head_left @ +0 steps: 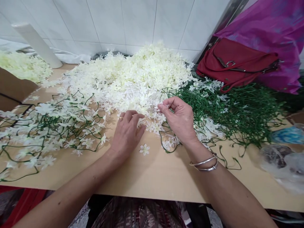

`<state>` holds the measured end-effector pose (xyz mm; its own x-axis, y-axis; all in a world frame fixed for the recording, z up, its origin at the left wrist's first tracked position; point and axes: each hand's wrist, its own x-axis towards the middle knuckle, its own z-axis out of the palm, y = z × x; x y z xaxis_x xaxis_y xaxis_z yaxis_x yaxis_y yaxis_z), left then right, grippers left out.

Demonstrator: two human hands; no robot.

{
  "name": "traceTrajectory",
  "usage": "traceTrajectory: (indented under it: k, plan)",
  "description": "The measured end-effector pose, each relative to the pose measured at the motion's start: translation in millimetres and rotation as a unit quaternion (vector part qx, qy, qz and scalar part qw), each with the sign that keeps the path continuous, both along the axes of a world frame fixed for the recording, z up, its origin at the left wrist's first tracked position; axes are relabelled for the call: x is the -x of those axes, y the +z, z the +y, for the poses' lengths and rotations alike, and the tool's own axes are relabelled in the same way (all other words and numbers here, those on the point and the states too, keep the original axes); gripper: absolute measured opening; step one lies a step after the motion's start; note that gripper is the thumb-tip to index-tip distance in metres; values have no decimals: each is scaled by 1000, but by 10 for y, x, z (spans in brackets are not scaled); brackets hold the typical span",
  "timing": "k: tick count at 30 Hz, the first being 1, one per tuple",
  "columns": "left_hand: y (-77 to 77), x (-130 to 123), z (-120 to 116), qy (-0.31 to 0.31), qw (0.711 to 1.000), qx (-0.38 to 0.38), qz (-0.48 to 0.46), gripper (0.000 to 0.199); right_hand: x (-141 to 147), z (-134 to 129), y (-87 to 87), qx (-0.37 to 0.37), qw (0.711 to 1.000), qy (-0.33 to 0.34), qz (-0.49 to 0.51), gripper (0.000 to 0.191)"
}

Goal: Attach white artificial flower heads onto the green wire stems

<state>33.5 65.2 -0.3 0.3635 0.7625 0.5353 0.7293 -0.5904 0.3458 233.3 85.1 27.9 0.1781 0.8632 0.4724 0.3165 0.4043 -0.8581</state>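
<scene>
My right hand point(180, 117) is closed in a pinch at the front of the flower heap. Between its thumb and fingertips is a small white flower piece point(160, 104), mostly covered by the fingers. To its left, my left hand point(127, 133) hovers low over the table with bent fingers, thumb and index apart, near loose white petals at the heap's edge. One single white flower point(144, 149) lies on the bare tabletop between the wrists. Behind both hands rises a big heap of white and cream artificial flowers point(147, 72).
White flowers on green stems point(64, 126) spread over the left side. A tangle of green stems point(247, 107) lies right, below a red handbag point(237, 61) and a purple plastic bag point(273, 28). A clear bag point(282, 161), a white roll point(38, 46) and a cardboard box point(14, 87) stand around.
</scene>
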Motion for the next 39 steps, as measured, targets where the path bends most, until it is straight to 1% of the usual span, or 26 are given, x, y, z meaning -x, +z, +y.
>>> traceTrajectory:
  k: [2,3,4,8,10,12,14,16,18,20,24,26,27,29,30,31,32,33,34,35,36,37,38,39]
  plan:
    - [-1,-1,22,-1,999,-35,7,21,-11,9,-5,-8,1000,-8,10,12]
    - [3,-2,13,-12,999,-49,4,20,-18,14,-9,-14,1000,-13,17,11]
    - [9,-4,-8,-35,998,-59,0,20,-26,20,-14,-21,999,-18,23,10]
    - [8,-31,-121,-175,983,-62,12,10,-45,40,-33,-40,998,-25,36,10]
    - [-20,-67,-160,-205,975,-72,34,9,-42,45,-39,-41,998,-24,40,9]
    - [-54,-115,-180,-225,967,-95,79,16,-35,48,-48,-41,998,-23,42,7]
    - [-74,-161,-186,-236,956,-112,131,21,-30,54,-64,-40,998,-21,43,7]
    - [-72,-193,-180,-233,951,-119,163,19,-28,62,-84,-36,998,-16,48,7]
    - [-56,-202,-165,-223,951,-126,175,17,-25,68,-105,-30,998,-7,53,8]
    - [-40,-187,-147,-217,948,-134,191,19,-21,69,-120,-26,998,-4,53,9]
    - [-33,-107,-105,-202,947,-124,215,15,-7,64,-134,-22,999,-9,38,11]
    - [-31,-55,-80,-178,962,-122,167,14,3,62,-128,-22,999,-12,36,12]
    - [-26,-29,-67,-161,973,-118,115,13,8,60,-118,-21,999,-12,43,13]
    - [-6,22,-37,-115,988,-93,-38,9,12,47,-77,-12,997,3,77,16]
    - [8,45,-19,-87,985,-77,-126,8,10,33,-47,-2,994,28,104,18]
    - [24,64,0,-59,974,-63,-211,7,7,12,-11,17,989,70,130,20]
    - [40,80,21,-36,956,-55,-287,6,5,-18,25,46,979,131,150,21]
    - [57,91,42,-19,934,-57,-353,7,7,-56,58,88,960,211,159,21]
    - [72,97,62,-11,912,-64,-405,8,16,-100,81,146,929,306,149,21]
    - [86,100,79,-10,893,-72,-444,9,37,-147,90,208,882,402,128,21]
    - [99,99,92,-11,879,-78,-471,10,70,-194,82,269,822,490,107,21]
    - [111,96,98,-15,868,-79,-490,11,116,-236,58,321,754,566,93,21]
    - [123,93,97,-20,859,-77,-505,13,170,-271,19,349,710,604,97,22]
    - [135,90,89,-28,852,-68,-519,15,226,-294,-29,367,676,632,92,22]
